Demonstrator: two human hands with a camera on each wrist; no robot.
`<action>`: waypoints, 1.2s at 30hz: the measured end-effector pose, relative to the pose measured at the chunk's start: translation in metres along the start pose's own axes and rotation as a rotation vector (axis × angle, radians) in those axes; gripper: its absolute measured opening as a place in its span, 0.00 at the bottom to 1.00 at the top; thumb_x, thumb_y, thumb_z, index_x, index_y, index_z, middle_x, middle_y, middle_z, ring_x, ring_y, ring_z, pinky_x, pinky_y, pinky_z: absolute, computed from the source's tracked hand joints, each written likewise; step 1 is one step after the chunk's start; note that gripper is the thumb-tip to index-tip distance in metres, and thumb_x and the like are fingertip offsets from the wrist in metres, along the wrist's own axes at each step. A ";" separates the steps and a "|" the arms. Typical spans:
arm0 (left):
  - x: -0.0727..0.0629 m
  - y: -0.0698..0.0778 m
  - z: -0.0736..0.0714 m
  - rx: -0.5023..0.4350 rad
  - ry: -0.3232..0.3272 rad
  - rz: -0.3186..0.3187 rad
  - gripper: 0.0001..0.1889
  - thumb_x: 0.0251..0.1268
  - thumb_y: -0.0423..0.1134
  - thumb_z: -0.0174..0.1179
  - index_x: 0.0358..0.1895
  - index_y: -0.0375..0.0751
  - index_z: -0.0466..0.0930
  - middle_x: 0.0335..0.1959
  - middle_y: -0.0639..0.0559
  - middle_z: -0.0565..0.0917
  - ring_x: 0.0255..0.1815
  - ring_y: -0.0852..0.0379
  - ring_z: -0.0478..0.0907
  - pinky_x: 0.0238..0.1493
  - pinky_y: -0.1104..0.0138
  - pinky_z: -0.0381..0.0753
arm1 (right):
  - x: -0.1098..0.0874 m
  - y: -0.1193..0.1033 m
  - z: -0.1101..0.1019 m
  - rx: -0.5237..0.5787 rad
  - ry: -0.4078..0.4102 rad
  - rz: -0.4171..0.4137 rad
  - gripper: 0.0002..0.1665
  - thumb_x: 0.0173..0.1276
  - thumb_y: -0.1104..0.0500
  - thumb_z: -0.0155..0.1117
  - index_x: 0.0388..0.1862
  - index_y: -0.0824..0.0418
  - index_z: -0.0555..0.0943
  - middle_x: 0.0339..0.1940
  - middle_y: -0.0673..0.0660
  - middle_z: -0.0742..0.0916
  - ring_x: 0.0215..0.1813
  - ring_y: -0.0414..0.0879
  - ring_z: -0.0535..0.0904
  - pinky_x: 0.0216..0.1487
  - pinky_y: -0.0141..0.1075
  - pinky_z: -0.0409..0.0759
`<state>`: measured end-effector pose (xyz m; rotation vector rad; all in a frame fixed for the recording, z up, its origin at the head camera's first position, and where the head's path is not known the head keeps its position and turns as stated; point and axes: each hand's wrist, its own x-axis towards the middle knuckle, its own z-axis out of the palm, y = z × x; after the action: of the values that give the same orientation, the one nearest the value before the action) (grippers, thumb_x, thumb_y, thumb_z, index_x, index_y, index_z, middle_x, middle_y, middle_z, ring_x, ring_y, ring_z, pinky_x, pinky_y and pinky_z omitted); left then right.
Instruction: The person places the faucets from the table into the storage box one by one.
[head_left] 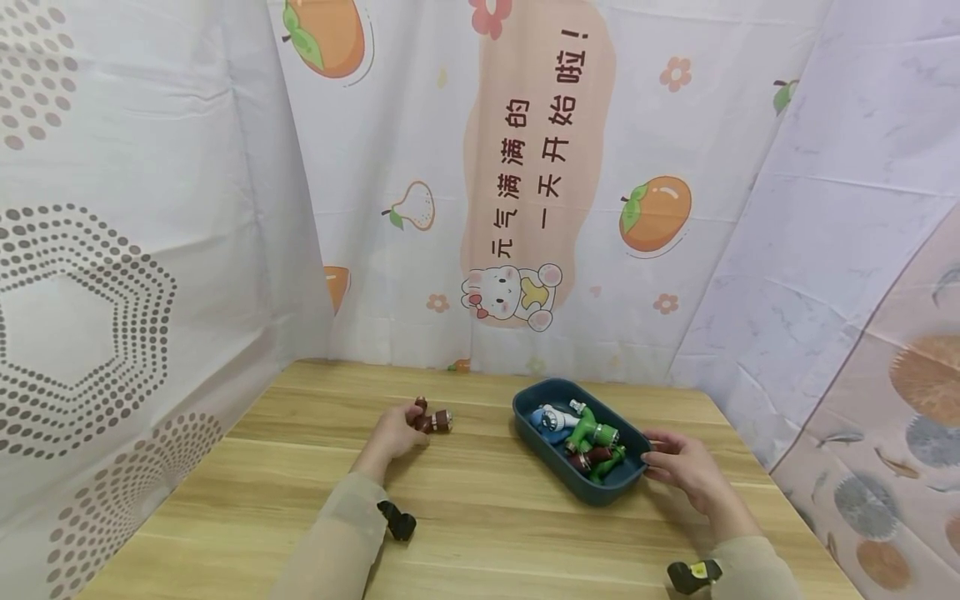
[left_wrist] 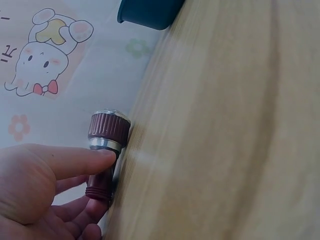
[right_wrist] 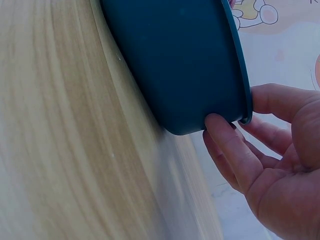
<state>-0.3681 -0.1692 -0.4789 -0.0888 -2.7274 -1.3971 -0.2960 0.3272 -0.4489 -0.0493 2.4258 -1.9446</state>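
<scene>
My left hand (head_left: pixel 393 435) holds a dark brown plastic tap (head_left: pixel 442 422) at the left of the table. In the left wrist view, the thumb lies across the tap's body just below its ribbed, silver-banded head (left_wrist: pixel 109 127), with fingers behind it. My right hand (head_left: pixel 693 473) grips the right end of a dark teal basin (head_left: pixel 597 495), its fingertips at the rim and outer wall (right_wrist: pixel 180 65). Inside lie a blue-and-white piece (head_left: pixel 557 419), a green tap (head_left: pixel 600 433), a brown tap (head_left: pixel 591 459) and another green piece (head_left: pixel 609 463), partly covered.
The wooden table (head_left: pixel 465 533) runs back to a printed curtain (head_left: pixel 420 275). More curtains hang along the left side (head_left: pixel 150 250) and right side (head_left: pixel 810 275). Bare tabletop lies between the brown tap and the basin.
</scene>
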 end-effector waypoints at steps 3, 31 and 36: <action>0.000 0.000 0.000 0.006 0.001 0.007 0.31 0.51 0.24 0.74 0.63 0.30 0.78 0.60 0.31 0.80 0.62 0.36 0.76 0.65 0.46 0.71 | 0.000 0.000 0.000 0.002 0.002 -0.004 0.34 0.68 0.73 0.64 0.69 0.82 0.65 0.59 0.78 0.77 0.50 0.52 0.84 0.49 0.44 0.85; -0.004 0.003 0.000 0.087 -0.069 0.055 0.21 0.53 0.28 0.74 0.54 0.36 0.85 0.57 0.36 0.82 0.61 0.38 0.76 0.62 0.45 0.72 | -0.002 -0.002 0.003 0.012 0.009 -0.003 0.34 0.67 0.73 0.64 0.69 0.82 0.65 0.60 0.78 0.77 0.51 0.52 0.84 0.49 0.43 0.85; -0.004 0.004 0.000 0.089 -0.049 0.046 0.18 0.53 0.28 0.73 0.49 0.37 0.87 0.52 0.39 0.83 0.57 0.39 0.77 0.61 0.45 0.72 | -0.003 -0.003 0.003 0.015 0.011 -0.004 0.34 0.67 0.73 0.64 0.69 0.83 0.65 0.59 0.78 0.77 0.51 0.53 0.84 0.49 0.43 0.85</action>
<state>-0.3634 -0.1667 -0.4765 -0.1815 -2.8038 -1.2769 -0.2931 0.3242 -0.4470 -0.0430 2.4200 -1.9697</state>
